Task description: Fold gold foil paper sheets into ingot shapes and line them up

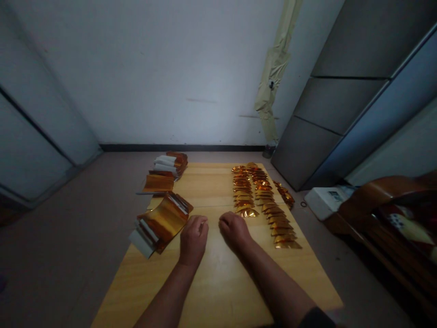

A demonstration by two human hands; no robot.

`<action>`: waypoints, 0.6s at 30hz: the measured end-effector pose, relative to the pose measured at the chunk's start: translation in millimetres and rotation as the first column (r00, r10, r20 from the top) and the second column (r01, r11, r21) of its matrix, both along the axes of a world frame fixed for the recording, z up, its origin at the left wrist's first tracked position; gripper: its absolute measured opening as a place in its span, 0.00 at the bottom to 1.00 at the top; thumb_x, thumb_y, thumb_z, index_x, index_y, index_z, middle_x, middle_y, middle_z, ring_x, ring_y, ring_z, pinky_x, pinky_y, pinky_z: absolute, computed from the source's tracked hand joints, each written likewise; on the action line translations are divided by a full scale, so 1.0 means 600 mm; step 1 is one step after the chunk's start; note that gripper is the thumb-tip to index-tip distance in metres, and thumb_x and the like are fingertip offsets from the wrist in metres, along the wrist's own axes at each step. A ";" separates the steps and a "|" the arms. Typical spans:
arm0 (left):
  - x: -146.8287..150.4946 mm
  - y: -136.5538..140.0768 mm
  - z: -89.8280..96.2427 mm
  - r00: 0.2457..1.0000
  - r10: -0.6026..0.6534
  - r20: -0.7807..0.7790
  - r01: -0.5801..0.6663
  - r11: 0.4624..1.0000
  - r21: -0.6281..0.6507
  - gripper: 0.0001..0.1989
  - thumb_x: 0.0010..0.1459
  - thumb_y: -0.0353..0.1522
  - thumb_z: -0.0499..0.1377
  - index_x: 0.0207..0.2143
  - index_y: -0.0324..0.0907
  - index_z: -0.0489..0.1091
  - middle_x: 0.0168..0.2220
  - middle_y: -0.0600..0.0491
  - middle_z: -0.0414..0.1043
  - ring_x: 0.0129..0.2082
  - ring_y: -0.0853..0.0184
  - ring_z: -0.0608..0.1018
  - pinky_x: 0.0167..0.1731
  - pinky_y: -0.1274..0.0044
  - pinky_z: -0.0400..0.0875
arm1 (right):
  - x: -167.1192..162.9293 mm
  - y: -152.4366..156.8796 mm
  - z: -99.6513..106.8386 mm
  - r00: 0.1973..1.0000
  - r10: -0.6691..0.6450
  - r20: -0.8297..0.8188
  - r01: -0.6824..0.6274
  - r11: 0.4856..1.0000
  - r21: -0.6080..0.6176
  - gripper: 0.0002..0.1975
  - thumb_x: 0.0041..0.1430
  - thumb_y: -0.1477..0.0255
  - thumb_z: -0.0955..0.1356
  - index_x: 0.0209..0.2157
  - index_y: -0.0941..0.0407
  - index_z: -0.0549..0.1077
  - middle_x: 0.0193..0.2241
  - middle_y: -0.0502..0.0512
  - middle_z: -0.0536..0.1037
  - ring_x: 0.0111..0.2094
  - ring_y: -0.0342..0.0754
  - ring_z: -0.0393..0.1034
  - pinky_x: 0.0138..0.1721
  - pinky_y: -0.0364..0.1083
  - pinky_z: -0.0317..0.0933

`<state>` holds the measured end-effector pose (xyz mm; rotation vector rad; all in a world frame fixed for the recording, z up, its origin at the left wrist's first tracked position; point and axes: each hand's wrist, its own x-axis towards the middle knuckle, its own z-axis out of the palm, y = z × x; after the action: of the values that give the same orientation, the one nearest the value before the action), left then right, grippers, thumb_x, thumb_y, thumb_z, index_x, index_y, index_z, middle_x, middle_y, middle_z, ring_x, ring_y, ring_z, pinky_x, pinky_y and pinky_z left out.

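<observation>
My left hand [194, 239] is closed in a fist on the wooden table, beside the right edge of a stack of gold foil paper sheets [167, 218]. My right hand [235, 230] is a closed fist too, a short gap away, with bare tabletop between the two. Nothing shows in either fist. Just beyond my right hand lies a folded gold foil piece [248, 212], at the near end of a row of folded gold foil pieces [243, 187]. A second, longer row of these pieces [278, 218] runs alongside on the right.
More gold and white paper stacks [170, 164] lie along the table's [218, 291] far left edge. Past its right edge is a heap of gold pieces [284, 193]. A grey cabinet [317, 114], a white box [322, 202] and a wooden armrest [385, 200] stand right; a wall [170, 73] rises behind.
</observation>
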<state>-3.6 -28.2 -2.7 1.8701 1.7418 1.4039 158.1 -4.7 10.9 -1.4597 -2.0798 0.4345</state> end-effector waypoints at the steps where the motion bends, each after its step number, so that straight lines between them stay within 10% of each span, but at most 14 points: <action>1: -0.011 0.001 0.005 0.998 0.043 -0.043 -0.042 0.999 0.020 0.08 0.59 0.32 0.52 0.31 0.43 0.71 0.33 0.51 0.72 0.36 0.65 0.75 0.40 0.75 0.68 | 0.005 -0.001 -0.004 1.000 0.003 -0.022 -0.003 1.000 -0.004 0.09 0.57 0.79 0.64 0.28 0.56 0.74 0.28 0.50 0.75 0.31 0.42 0.68 0.34 0.38 0.56; 6: -0.066 0.003 0.026 0.924 0.193 -0.329 -0.248 0.960 -0.132 0.14 0.58 0.40 0.54 0.23 0.43 0.66 0.30 0.50 0.66 0.35 0.62 0.72 0.41 0.71 0.68 | 0.011 -0.002 -0.022 0.990 -0.043 -0.133 0.046 0.999 0.021 0.09 0.56 0.79 0.63 0.26 0.57 0.72 0.26 0.50 0.73 0.30 0.42 0.66 0.33 0.39 0.55; 10: -0.072 0.010 0.034 0.854 0.259 -0.451 -0.402 0.879 -0.257 0.15 0.57 0.42 0.56 0.37 0.39 0.69 0.42 0.45 0.66 0.38 0.61 0.73 0.38 0.72 0.69 | 0.005 -0.003 -0.027 0.986 -0.030 -0.167 0.036 0.999 0.033 0.09 0.56 0.79 0.63 0.25 0.56 0.72 0.26 0.50 0.72 0.30 0.43 0.65 0.34 0.40 0.55; 18: -0.059 0.039 0.048 0.807 0.197 -0.557 -0.461 0.799 -0.385 0.19 0.59 0.42 0.52 0.41 0.35 0.71 0.39 0.40 0.70 0.40 0.55 0.75 0.37 0.71 0.68 | 0.004 -0.001 -0.029 0.978 -0.049 -0.205 0.057 0.998 0.036 0.08 0.54 0.80 0.64 0.25 0.56 0.72 0.25 0.50 0.71 0.29 0.43 0.65 0.33 0.40 0.54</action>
<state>-39.1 -4.7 26.4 1.7463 2.4949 0.4353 160.7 -5.5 -6.3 -1.3818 -1.8736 0.4944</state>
